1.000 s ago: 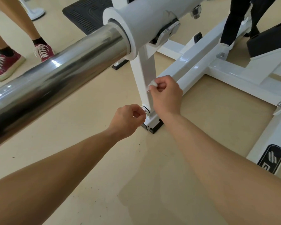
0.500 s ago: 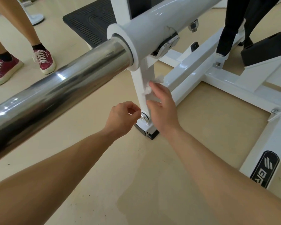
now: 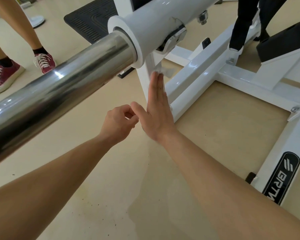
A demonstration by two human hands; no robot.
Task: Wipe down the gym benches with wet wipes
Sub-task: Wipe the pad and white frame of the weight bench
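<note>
1. Wet wipe (image 3: pixel 164 71): a crumpled white wad pressed against the white upright post (image 3: pixel 145 80) of the bench frame (image 3: pixel 199 70), high on the post, just under the white collar (image 3: pixel 154 26) that carries the chrome bar (image 3: pixel 59 94).
2. Right arm: I see it reaching forward from the lower right, forearm bare, wrist straight; the right hand (image 3: pixel 157 111) stands on edge, its palm turned toward the side of the post.
3. Right fingers (image 3: pixel 156 80): straight and held together, laid flat up the post; their tips rest on the lower edge of the wipe and pin it to the metal; the thumb is spread out to the left, just beside the left hand.
4. Left arm: it comes in from the lower left, also bare, running under the chrome bar; the left hand (image 3: pixel 119 121) hangs over the floor (image 3: pixel 111 187), near the foot of the post but apart from it.
5. Left fingers: curled in toward the palm as a loose fist, thumb tip meeting the forefinger; I can see nothing held in them.
6. Around: a black ribbed footplate (image 3: pixel 90 19) lies beyond the bar; a bystander in red sneakers (image 3: pixel 45 63) stands at the left; another person's dark trouser leg (image 3: pixel 241 23) stands on the frame at the upper right, beside a black pad (image 3: pixel 284 42).
</note>
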